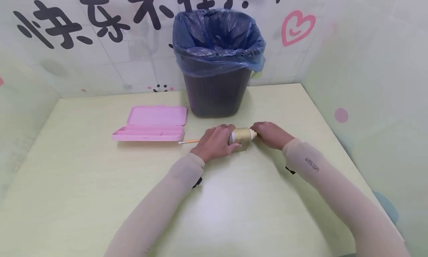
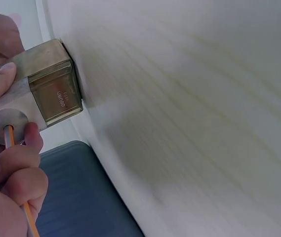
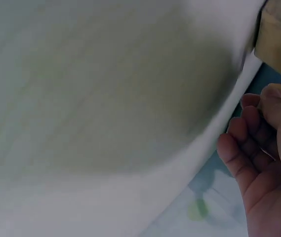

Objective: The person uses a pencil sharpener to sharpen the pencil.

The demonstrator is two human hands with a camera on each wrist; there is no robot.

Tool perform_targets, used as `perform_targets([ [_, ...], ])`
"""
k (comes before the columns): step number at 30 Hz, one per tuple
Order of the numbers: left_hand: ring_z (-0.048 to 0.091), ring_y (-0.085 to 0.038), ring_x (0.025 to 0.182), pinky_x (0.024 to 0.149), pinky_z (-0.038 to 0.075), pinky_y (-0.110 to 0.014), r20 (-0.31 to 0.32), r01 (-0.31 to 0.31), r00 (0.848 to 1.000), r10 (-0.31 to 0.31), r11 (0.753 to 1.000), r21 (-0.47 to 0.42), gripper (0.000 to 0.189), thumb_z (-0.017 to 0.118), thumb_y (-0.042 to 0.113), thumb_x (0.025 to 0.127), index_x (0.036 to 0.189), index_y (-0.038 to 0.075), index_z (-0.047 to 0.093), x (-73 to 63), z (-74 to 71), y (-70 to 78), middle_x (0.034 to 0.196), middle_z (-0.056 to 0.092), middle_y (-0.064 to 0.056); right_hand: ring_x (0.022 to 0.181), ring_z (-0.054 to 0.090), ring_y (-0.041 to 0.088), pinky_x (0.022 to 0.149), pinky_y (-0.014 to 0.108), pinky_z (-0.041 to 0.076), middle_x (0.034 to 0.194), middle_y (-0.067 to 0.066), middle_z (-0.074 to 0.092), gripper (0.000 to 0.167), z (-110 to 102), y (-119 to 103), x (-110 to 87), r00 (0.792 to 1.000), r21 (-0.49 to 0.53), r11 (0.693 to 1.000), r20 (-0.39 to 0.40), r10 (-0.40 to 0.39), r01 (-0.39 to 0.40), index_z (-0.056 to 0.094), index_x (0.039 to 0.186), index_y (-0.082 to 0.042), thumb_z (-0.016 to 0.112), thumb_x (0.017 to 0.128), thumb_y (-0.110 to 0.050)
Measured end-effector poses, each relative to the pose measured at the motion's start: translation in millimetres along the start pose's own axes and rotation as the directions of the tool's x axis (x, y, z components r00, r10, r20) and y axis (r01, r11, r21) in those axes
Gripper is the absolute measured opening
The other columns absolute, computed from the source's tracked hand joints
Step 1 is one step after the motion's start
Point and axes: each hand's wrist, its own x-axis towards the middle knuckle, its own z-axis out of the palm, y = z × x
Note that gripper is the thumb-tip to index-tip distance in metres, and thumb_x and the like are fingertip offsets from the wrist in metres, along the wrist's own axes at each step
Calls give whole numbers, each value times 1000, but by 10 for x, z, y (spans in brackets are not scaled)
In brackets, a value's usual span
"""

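Note:
A tan hand-crank pencil sharpener [image 1: 243, 134] lies between my hands on the table. My left hand [image 1: 215, 141] grips its round front end, thumb on one side and fingers on the other. An orange pencil [image 1: 189, 141] runs beneath that hand, its eraser end pointing left. In the left wrist view, the pencil [image 2: 29, 217] enters the hole in the round face, beside a see-through shavings drawer [image 2: 56, 96]. On the opposite end, my right hand [image 1: 270, 133] pinches the crank handle [image 1: 254, 133] between thumb and forefinger; the other fingers are loosely bent in the right wrist view.
A pink pencil case [image 1: 157, 116] lies with its lid raised, left of the pencil. Behind the sharpener, a dark bin [image 1: 217, 93] with a blue bag liner stands against the back wall. Walls border the pale table [image 1: 100, 197] at the back and sides.

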Motion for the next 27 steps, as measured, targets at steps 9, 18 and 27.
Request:
perform_targets([
  [9,54,-15,74,62,45,-31,6,-24,1000,24,1000,2,42,72,46,89,112,12,59,39,10,25,87,57,0,83,68,25,78,41,54,85,5,68,5,64,-48,-204,1000,61,998,1,6,-6,67,90,-5,65,95,-4],
  [18,54,-15,72,60,44,-29,29,-1,1000,1,1000,0,41,72,46,89,110,13,58,43,9,25,85,56,1,73,60,12,71,33,52,79,-3,62,9,67,-193,-422,995,5,995,-5,-100,100,64,85,-11,70,92,-9],
  [27,55,-15,72,59,44,-30,14,-10,1000,10,1000,13,40,73,45,89,107,13,59,34,-10,15,84,57,1,76,64,15,72,34,55,84,4,66,4,-402,-338,-476,989,13,992,-81,-123,124,70,95,-2,67,93,-3],
])
